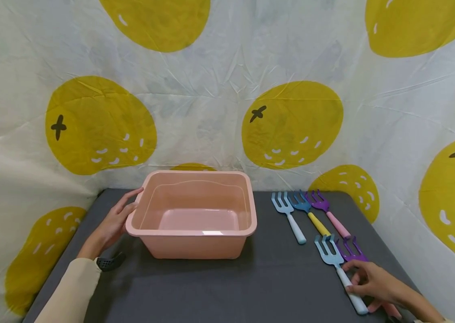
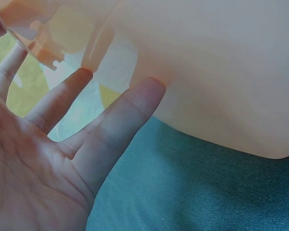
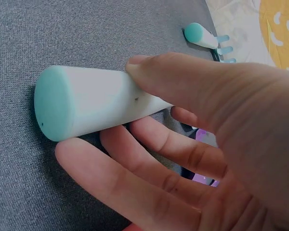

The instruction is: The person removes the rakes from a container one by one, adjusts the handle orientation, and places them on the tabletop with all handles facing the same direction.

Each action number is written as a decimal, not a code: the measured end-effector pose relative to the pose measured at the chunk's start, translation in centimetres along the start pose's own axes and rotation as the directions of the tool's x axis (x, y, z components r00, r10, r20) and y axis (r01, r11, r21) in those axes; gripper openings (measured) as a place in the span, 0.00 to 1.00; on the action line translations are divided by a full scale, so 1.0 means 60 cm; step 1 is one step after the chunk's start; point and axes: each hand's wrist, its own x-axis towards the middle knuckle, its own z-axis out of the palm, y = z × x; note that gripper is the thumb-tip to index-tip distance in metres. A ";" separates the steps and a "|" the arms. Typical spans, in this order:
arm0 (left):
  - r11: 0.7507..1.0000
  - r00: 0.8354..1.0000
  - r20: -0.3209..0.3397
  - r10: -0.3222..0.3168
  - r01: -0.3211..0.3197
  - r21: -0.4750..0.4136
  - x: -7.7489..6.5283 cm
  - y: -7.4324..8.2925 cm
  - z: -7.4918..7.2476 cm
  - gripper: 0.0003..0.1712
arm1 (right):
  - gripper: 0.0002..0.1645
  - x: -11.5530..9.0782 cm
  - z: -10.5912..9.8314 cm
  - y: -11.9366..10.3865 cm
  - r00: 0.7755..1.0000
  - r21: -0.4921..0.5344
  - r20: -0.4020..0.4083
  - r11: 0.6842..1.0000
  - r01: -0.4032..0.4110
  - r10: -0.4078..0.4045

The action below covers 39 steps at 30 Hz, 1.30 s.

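An upright pink plastic basin [image 1: 193,246] stands left of the table's middle. My left hand [image 1: 110,226] touches its left side, fingers fairly straight and spread; in the left wrist view the fingertips [image 2: 151,91] rest on the basin wall [image 2: 221,82]. At the front right, my right hand [image 1: 377,281] holds a light blue hand fork [image 1: 330,253] by its white handle. The right wrist view shows the thumb on top of that handle [image 3: 98,101] and the fingers along its other side. Partly hidden behind this fork and hand lies a purple hand fork [image 1: 353,256].
Back right on the dark grey table [image 1: 219,291] lie another light blue fork [image 1: 295,229] with a white handle, a blue fork with a yellow handle [image 1: 318,224] and a purple fork with a pink handle [image 1: 337,223]. A fruit-patterned cloth [image 1: 199,125] hangs behind.
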 end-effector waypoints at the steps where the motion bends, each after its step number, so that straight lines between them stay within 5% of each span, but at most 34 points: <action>1: 1.000 1.000 0.000 0.001 -0.001 -0.002 0.000 0.000 0.000 0.32 | 0.31 0.001 0.000 -0.001 1.000 -0.004 0.001 1.000 0.001 -0.001; 29: 1.000 1.000 -0.013 0.015 -0.015 0.003 0.000 -0.001 -0.008 0.32 | 0.32 0.014 -0.009 -0.026 0.999 -0.014 0.036 0.999 -0.034 0.035; 39: 1.000 1.000 0.015 0.007 -0.008 0.025 0.003 -0.001 -0.002 0.32 | 0.35 0.010 -0.037 -0.072 0.993 -0.172 0.088 0.983 -0.066 0.082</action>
